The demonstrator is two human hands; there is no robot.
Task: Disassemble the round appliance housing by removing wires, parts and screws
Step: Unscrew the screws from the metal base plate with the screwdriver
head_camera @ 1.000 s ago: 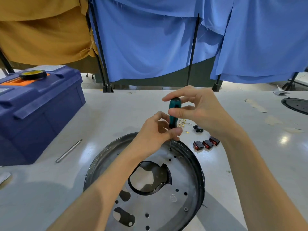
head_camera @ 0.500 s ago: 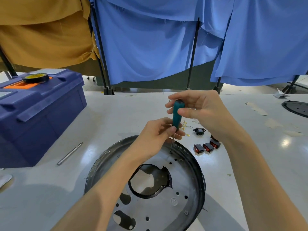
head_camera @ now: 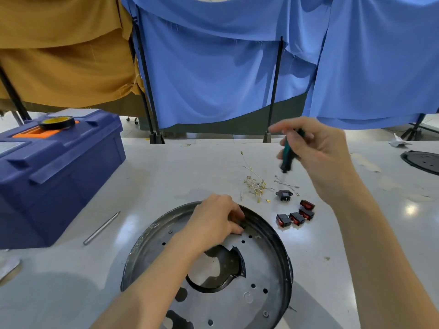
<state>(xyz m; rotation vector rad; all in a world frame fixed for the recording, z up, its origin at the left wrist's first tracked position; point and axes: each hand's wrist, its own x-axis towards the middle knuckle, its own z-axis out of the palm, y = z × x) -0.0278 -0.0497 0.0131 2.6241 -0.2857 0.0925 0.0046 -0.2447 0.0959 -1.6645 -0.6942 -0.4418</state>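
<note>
1. Head view, task thing: the round appliance housing (head_camera: 268, 264) lies flat at the near edge of the table (head_camera: 166, 176), about midway along it. We see one screw (head_camera: 265, 313) in its metal plate near the near rim.
2. Left hand (head_camera: 213, 222): it rests on the housing's far rim, fingers curled close together against the rim's inner side. We cannot tell whether they pinch anything.
3. Right hand (head_camera: 318, 153): raised above the table beyond the housing, fingers clamped on the green handle of a screwdriver (head_camera: 288, 153), which is blurred and points down.
4. Beyond the housing's far rim lie loose wires (head_camera: 255, 184), a black socket (head_camera: 284, 195) and red switches (head_camera: 295, 216), all close together.
5. A blue toolbox (head_camera: 59, 181) stands at the left edge with a tape roll (head_camera: 57, 122) on its lid; a metal rod (head_camera: 102, 227) lies between toolbox and housing.
</note>
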